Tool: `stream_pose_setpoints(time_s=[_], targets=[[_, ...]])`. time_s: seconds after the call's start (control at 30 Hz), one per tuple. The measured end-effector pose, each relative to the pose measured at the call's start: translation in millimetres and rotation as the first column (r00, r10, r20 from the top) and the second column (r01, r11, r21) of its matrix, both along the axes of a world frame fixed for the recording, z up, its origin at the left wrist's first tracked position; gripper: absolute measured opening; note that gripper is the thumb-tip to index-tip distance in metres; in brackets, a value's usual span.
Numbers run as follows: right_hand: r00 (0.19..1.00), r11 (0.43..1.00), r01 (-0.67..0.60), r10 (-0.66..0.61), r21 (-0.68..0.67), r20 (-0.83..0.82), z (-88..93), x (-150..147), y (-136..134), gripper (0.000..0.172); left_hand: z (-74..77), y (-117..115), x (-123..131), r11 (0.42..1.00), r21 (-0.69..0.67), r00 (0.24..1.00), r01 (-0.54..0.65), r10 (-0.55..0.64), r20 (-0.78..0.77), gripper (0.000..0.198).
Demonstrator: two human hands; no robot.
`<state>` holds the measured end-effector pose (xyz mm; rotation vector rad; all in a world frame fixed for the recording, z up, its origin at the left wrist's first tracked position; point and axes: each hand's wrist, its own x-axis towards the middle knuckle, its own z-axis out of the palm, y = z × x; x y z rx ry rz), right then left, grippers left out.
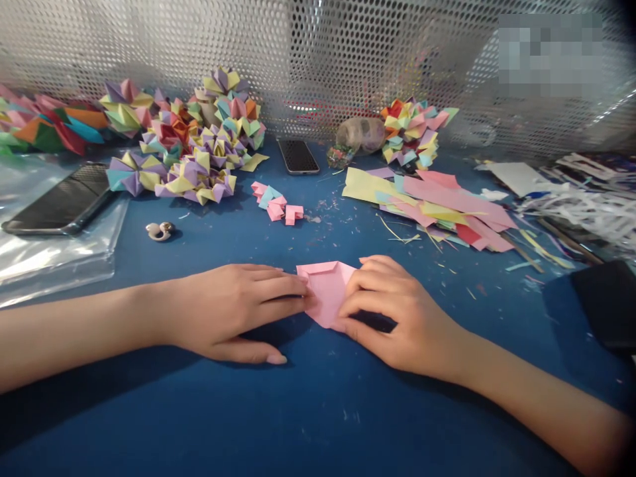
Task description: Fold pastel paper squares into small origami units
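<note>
Left fingers (282,287), spread, overlap pink paper (325,291), hiding its left edge; curled right fingers (371,281) obscure its right; whether pinching, cannot tell.

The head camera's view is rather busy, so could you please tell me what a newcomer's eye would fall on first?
Probably the colourful cluster of folded-paper shapes at the back left of the blue table, in front of the silvery perforated sheet. The pink paper, bright against the blue near the centre, likely comes next, with the left hand and right hand touching it from either side.
</note>
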<state>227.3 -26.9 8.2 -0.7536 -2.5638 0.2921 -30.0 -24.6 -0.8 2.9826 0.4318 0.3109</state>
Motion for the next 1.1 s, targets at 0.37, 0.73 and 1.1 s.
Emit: stream_pose_setpoints(time_s=[0.37,0.73,1.1], targets=[[0.999,0.976,-0.001,-0.007,0.218,0.036,-7.4,-1.2,0.1,0.014,1.4,1.8,-1.0,1.0,-0.002,0.999,0.02,-0.02,-0.043,0.057],[0.998,0.96,0.005,-0.023,0.28,0.063,-7.9,-0.6,-0.8,0.011,2.7,2.8,0.5,0.998,0.027,0.997,0.05,-0.049,-0.067,0.05],[0.982,0.925,-0.122,0.06,0.36,0.179,-4.4,3.4,1.8,0.017,3.4,1.9,0.4,0.999,0.002,0.997,0.038,-0.038,-0.07,0.05]])
